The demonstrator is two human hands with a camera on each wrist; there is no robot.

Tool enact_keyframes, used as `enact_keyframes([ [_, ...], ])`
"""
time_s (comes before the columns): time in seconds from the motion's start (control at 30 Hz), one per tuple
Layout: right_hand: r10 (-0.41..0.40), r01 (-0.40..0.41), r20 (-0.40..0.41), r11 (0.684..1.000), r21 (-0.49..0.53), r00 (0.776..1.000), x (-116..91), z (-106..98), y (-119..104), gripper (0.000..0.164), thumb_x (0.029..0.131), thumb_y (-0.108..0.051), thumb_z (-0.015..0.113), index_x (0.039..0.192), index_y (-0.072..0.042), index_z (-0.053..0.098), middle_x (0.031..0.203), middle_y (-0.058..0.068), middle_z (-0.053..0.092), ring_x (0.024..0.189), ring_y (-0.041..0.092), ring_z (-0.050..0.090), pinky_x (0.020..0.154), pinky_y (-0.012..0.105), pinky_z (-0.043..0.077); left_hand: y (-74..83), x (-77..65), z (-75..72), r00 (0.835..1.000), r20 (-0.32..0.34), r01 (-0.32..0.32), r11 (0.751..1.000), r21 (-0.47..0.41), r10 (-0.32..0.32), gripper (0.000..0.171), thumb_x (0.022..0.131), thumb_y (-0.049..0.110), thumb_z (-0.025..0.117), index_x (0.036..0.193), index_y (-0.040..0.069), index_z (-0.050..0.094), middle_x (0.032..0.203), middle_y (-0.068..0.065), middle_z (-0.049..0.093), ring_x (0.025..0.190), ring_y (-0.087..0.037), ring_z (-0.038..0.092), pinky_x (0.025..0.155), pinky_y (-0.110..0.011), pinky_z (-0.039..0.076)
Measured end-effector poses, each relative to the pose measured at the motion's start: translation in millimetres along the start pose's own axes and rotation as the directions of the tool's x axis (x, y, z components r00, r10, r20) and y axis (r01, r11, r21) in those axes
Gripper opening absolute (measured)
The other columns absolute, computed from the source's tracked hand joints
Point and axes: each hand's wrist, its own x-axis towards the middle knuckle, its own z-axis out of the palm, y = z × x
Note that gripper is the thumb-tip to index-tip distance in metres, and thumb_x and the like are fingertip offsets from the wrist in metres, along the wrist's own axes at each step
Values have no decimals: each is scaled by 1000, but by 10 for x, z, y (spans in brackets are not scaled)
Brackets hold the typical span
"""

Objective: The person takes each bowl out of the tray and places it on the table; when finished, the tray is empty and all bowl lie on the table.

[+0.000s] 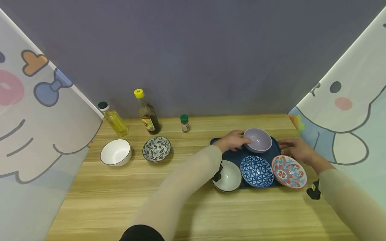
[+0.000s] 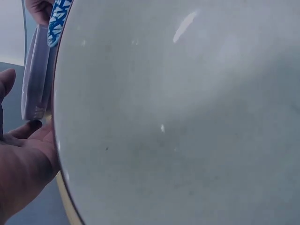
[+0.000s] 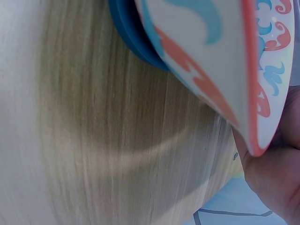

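Observation:
My left hand [image 1: 234, 140] is at the left side of a lilac bowl [image 1: 260, 139] standing on a dark blue tray [image 1: 230, 155]. In the left wrist view its fingers lie against the bowl's side, while the thumb is apart from the rim. My right hand [image 1: 297, 149] is by the tray's right edge, above a red-and-blue patterned bowl [image 1: 289, 171]; its fingers are partly hidden behind that bowl in the right wrist view. A blue-and-white patterned bowl [image 1: 257, 171] and a white bowl [image 1: 230, 177] stand along the tray's near side. White glaze fills most of the left wrist view.
To the left on the wooden table [image 1: 105, 201] are a white bowl with a dark rim [image 1: 116, 153] and a black-and-white leaf-patterned bowl [image 1: 156, 149]. Behind them stand an oil bottle [image 1: 115, 123], a yellow-capped sauce bottle [image 1: 147, 115] and a green-capped spice jar [image 1: 185, 124].

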Motion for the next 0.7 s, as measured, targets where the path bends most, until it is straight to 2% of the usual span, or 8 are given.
enact_keyframes([
  [0.23, 18, -18, -4, 1000, 10, 1000, -3, 6, 9, 55, 90, 14, 53, 145, 14, 46, 135, 40, 53, 99, 25, 70, 74, 31, 64, 0, -11, 66, 1000, -28, -4, 999, -49, 2, 69, 96, 29, 73, 155, 10, 43, 145, -15, 57, 107, -31, 72, 94, -50, 60],
  [0.43, 18, -18, -1, 1000, 19, 1000, -4, 13, 27, 55, 91, 13, 54, 145, 14, 45, 135, 40, 53, 98, 23, 70, 74, 31, 64, 34, -30, 91, 998, -43, 35, 994, -100, -39, 65, 97, 24, 73, 153, 12, 44, 140, -15, 60, 101, -28, 72, 90, -46, 61],
  [0.7, 12, -12, -1, 1000, 8, 1000, -24, 13, 5, 57, 88, 16, 52, 145, 15, 45, 135, 40, 54, 97, 22, 70, 74, 30, 63, 26, -51, 169, 993, -106, 33, 983, -179, -53, 52, 100, 18, 69, 148, 11, 49, 124, -17, 65, 103, -33, 72, 93, -49, 60],
])
